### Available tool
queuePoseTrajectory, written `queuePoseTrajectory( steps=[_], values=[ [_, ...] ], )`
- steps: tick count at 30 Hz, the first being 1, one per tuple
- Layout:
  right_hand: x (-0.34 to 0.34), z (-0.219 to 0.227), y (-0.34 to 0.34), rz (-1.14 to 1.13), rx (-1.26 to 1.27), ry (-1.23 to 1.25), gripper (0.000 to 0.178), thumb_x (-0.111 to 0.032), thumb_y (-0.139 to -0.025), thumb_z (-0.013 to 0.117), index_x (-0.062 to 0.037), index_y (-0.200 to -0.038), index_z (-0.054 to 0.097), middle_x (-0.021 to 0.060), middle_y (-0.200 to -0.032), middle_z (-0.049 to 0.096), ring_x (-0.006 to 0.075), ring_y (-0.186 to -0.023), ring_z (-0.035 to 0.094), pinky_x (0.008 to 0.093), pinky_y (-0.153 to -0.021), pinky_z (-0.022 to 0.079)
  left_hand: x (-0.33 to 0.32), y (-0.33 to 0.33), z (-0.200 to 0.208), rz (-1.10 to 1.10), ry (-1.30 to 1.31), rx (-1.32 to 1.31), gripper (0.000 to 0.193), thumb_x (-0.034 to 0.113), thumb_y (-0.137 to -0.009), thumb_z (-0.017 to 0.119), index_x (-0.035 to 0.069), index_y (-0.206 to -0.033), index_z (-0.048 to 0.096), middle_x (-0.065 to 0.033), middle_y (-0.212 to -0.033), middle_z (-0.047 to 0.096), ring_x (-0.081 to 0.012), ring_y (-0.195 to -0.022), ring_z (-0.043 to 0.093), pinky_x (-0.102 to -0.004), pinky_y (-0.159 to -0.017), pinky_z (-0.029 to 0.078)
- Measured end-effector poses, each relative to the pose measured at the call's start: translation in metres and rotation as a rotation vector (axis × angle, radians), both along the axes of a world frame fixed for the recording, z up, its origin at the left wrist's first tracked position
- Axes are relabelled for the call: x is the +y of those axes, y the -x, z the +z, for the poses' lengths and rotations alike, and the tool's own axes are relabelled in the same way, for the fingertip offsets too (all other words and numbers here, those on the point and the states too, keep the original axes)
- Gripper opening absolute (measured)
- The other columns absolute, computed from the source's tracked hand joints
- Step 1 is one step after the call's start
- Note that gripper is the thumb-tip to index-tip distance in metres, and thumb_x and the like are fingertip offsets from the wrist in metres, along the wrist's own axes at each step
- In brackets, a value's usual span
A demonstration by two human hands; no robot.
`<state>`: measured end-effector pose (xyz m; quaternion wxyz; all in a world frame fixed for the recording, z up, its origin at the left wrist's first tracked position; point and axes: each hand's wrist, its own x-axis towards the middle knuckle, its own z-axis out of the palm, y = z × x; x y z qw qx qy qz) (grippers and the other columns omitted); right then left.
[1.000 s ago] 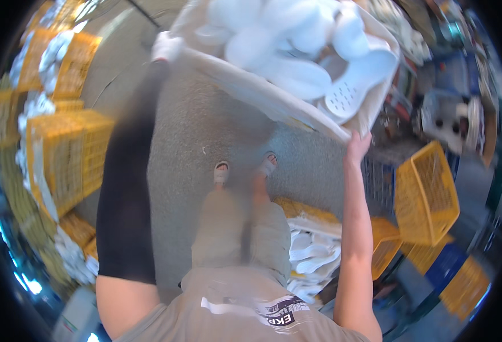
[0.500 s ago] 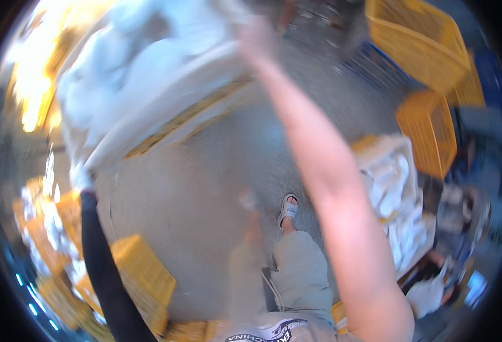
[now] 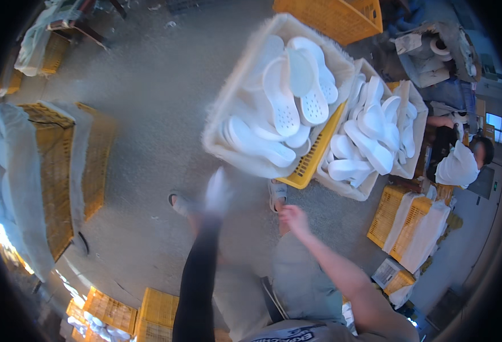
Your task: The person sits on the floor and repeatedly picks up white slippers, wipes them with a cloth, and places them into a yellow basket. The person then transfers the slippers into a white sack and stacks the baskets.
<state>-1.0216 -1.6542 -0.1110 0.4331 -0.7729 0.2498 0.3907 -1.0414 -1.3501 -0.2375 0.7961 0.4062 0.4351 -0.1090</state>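
In front of me stands a yellow crate (image 3: 307,171) with a pale cloth liner, full of white clog-like shoes (image 3: 282,108), several with small holes. My left hand (image 3: 218,192), in a white glove, is near the crate's front left corner, apart from it. It is blurred; its fingers look stretched forward and nothing shows in them. My bare right hand (image 3: 295,220) hovers just below the crate's front edge, over my foot. Its fingers are loosely bent and apart, with nothing visible in them. Neither hand touches the crate.
Against its right side is another lined crate (image 3: 350,191) of white shoes. An orange crate (image 3: 333,20) stands behind. Cloth-draped yellow crates (image 3: 54,171) stand at left, more crates (image 3: 402,222) at right. A person (image 3: 459,162) is at work at far right.
Both hands have come down and back from a cloth-lined load at the upper left, which they were at earlier. My view has turned right, bringing the shoe-filled crates in front of me.
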Motion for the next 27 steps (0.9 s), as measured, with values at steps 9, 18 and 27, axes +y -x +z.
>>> queuePoseTrajectory(
  steps=[9, 18, 27],
  values=[
    [-0.169, -0.058, -0.093, 0.028, -0.313, 0.02, 0.034, -0.025, -0.105, 0.06, 0.0004, -0.127, 0.062, 0.0119, -0.102, 0.072, 0.0152, -0.086, 0.068, 0.0293, -0.076, 0.056, -0.052, -0.117, -0.011, 0.472, -0.281, 0.091, 0.067, 0.041, -0.095, 0.073, -0.008, -0.137, 0.056, -0.0172, -0.122, 0.069, -0.0271, -0.105, 0.069, -0.0404, -0.086, 0.057],
    [0.085, -0.136, -0.039, -0.232, -0.175, 0.03, 0.065, -0.015, -0.095, 0.065, 0.0112, -0.145, 0.034, 0.0245, -0.126, 0.062, 0.0325, -0.116, 0.064, 0.0443, -0.099, 0.052, 0.121, 0.135, 0.011, 0.165, -0.623, 0.41, 0.075, 0.055, -0.098, 0.064, -0.01, -0.135, 0.06, -0.0175, -0.124, 0.069, -0.0226, -0.107, 0.066, -0.0358, -0.088, 0.055],
    [0.28, -0.123, 0.163, 0.404, -0.136, -0.422, 0.037, -0.016, -0.095, 0.062, 0.0068, -0.122, 0.05, 0.0308, -0.105, 0.07, 0.0481, -0.103, 0.068, 0.0535, -0.087, 0.054, 0.202, 0.477, 0.07, 0.471, -0.618, 0.542, 0.062, 0.048, -0.107, 0.052, 0.016, -0.159, 0.039, -0.0023, -0.16, 0.042, -0.0207, -0.145, 0.039, -0.0393, -0.12, 0.031]
  ],
)
